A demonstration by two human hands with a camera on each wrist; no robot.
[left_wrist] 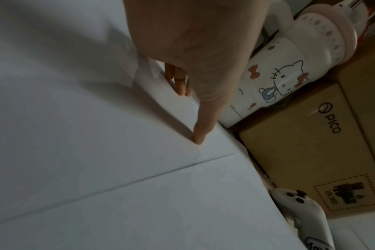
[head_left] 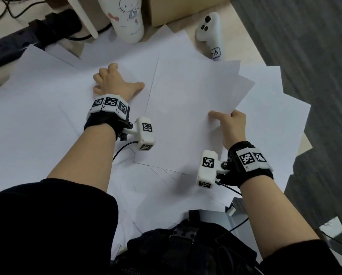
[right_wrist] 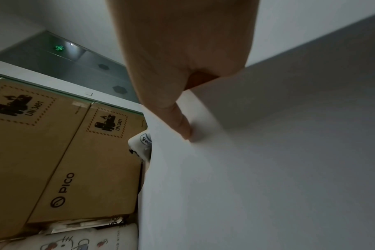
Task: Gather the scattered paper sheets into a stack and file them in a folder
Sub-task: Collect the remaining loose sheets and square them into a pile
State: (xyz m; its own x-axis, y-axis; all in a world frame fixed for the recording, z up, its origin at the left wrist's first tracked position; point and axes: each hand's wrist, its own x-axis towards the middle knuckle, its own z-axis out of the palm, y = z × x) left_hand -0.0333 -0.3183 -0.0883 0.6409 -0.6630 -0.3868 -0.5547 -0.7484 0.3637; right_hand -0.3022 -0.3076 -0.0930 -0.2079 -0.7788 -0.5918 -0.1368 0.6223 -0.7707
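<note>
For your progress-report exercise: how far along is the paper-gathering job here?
Early. Done: a few sheets are bunched in the right hand, thumb on top. In hand: the left hand presses on loose paper with fingers curled. Left: most sheets lie scattered over the desk, unsquared, and no folder is clearly visible.

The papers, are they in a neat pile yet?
No. The paper sheets lie fanned out, corners pointing different ways; the right hand pinches some.

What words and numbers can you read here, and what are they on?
"PICO": box.
"UN 3481": box's battery sticker.
"HELLO KI...", partly hidden: cup.
Handwritten tag on controller: too scribbly to read.
Green sign: too blurred.
Paper sheets: blank.
</note>
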